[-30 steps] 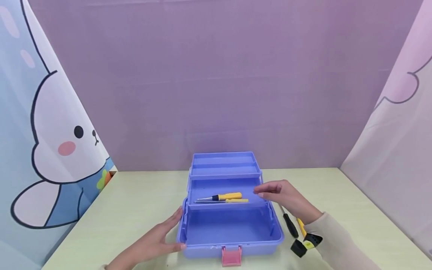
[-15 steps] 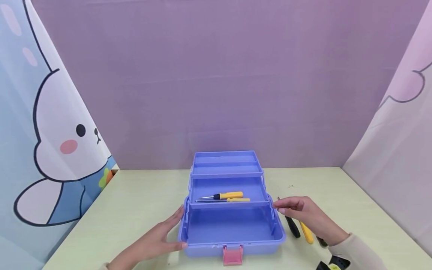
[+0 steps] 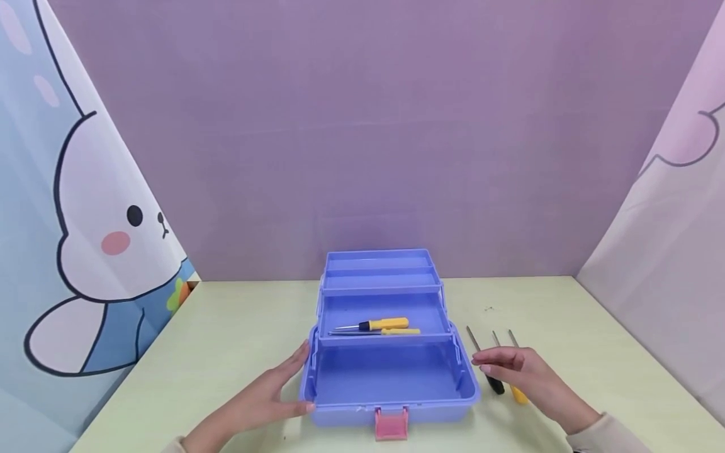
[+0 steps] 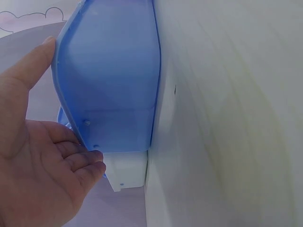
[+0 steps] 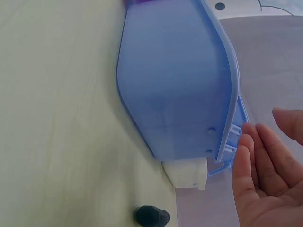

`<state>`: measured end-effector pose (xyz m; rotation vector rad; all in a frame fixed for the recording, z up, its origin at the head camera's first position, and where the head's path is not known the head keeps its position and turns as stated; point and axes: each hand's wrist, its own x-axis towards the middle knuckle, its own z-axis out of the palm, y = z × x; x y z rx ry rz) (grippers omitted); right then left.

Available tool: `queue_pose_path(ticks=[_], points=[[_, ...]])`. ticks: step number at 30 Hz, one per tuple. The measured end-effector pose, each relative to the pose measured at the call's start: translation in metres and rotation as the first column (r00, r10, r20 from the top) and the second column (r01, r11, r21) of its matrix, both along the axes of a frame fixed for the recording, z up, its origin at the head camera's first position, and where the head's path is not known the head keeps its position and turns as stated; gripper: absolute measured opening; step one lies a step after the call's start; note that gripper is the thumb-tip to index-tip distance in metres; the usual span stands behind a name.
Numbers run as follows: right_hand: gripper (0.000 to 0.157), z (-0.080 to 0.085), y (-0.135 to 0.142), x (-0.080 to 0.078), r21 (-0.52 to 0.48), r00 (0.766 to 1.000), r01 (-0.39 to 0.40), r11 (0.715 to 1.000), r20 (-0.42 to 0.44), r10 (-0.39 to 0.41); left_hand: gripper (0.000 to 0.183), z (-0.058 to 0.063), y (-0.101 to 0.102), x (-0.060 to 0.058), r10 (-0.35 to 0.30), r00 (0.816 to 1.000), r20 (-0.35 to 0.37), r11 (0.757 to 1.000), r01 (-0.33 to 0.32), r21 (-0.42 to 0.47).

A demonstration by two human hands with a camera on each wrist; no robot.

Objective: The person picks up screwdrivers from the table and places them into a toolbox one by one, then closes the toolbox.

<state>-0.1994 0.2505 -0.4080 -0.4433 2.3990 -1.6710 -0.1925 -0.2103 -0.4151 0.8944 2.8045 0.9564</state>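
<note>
A blue toolbox (image 3: 393,412) stands with its stepped trays raised. Two yellow-handled screwdrivers lie in the middle tray, the upper screwdriver (image 3: 387,323) having a black collar and the lower screwdriver (image 3: 400,331) close beside it. My left hand (image 3: 263,399) touches the box's left side, its thumb at the front corner of the rim. On the right, my right hand (image 3: 527,377) hovers above the tools on the table, holding nothing, fingers loosely bent. Beneath it are a black-handled screwdriver (image 3: 496,385), a yellow-handled screwdriver (image 3: 518,395) and another thin shaft (image 3: 512,336), whose handle is hidden.
A pink latch (image 3: 391,425) hangs at the front of the box. The pale table (image 3: 249,327) reaches back to a purple cloth backdrop (image 3: 374,138). Printed curtains (image 3: 85,220) hang at both sides.
My right hand has moved from beside the middle tray rightward and closer to me, over the tools on the table. The left hand stays at the box; the tray's screwdrivers lie as before.
</note>
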Motion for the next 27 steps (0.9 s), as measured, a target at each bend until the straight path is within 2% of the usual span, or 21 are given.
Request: queue_pose_path(ticks=[6,13,17,20,24,27], points=[[0.035,-0.005,0.002,0.004,0.052,0.985,0.171,0.984,-0.046,-0.169,0.09,0.0,0.0,0.0,0.009,1.0,0.018,1.0,-0.009,0.001],[0.039,-0.017,0.01,0.005,-0.026,0.968,0.243,0.97,-0.064,-0.244,0.092,-0.001,-0.001,-0.001,0.006,1.0,0.018,1.0,-0.006,-0.006],[0.041,-0.023,0.02,0.001,-0.068,0.958,0.288,0.955,0.02,-0.288,0.092,0.0,0.0,-0.001,0.01,1.0,0.026,1.0,-0.01,-0.006],[0.035,-0.026,0.028,-0.001,-0.118,0.941,0.333,0.935,0.1,-0.323,0.092,0.0,0.0,-0.001,0.01,0.999,0.03,1.0,-0.01,-0.008],[0.025,-0.029,0.037,0.0,-0.209,0.929,0.368,0.906,0.13,-0.347,0.092,0.0,0.0,-0.001,0.007,1.0,0.026,1.0,-0.007,-0.009],[0.023,-0.032,0.041,0.001,-0.26,0.923,0.383,0.886,0.124,-0.363,0.092,0.0,0.0,-0.001,0.009,1.0,0.021,1.0,-0.008,-0.007]])
